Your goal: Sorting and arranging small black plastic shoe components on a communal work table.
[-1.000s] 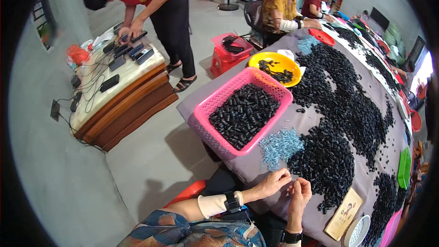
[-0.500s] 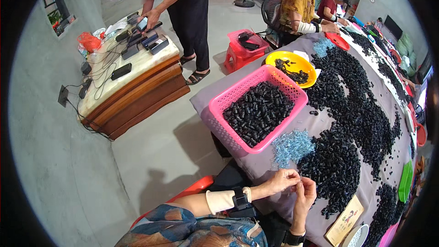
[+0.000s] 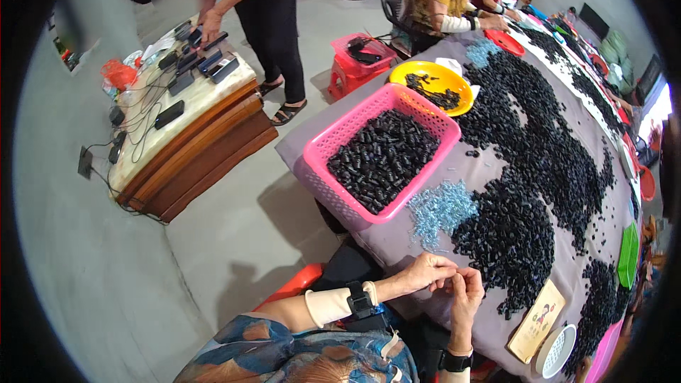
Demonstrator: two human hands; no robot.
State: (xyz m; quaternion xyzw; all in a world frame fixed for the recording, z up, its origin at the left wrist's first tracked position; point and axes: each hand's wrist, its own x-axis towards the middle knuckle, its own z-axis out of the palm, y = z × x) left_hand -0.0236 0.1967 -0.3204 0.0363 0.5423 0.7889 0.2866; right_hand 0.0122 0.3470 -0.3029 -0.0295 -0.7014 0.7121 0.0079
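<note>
My left hand (image 3: 428,270) and my right hand (image 3: 464,296) meet fingertip to fingertip over the near edge of the cloth-covered table. Both are closed in a pinch; whatever sits between the fingers is too small to make out. Just beyond them lies a heap of small clear bluish pieces (image 3: 443,207). To its right spreads a big pile of small black parts (image 3: 507,248). A pink perforated basket (image 3: 328,190) full of black cylindrical parts stands farther off to the left.
Behind the basket is a yellow bowl (image 3: 461,79) with black pieces. A tan printed card (image 3: 535,323), a white oval basket (image 3: 556,352) and a green tray (image 3: 628,255) lie at right. One person handles devices at a side table (image 3: 191,163); others sit along the far table edge.
The whole view has shifted slightly, moving the scene up and left. My hands stay pinched together, the right one turned a little. The person at the side table has lowered a hand among the devices.
</note>
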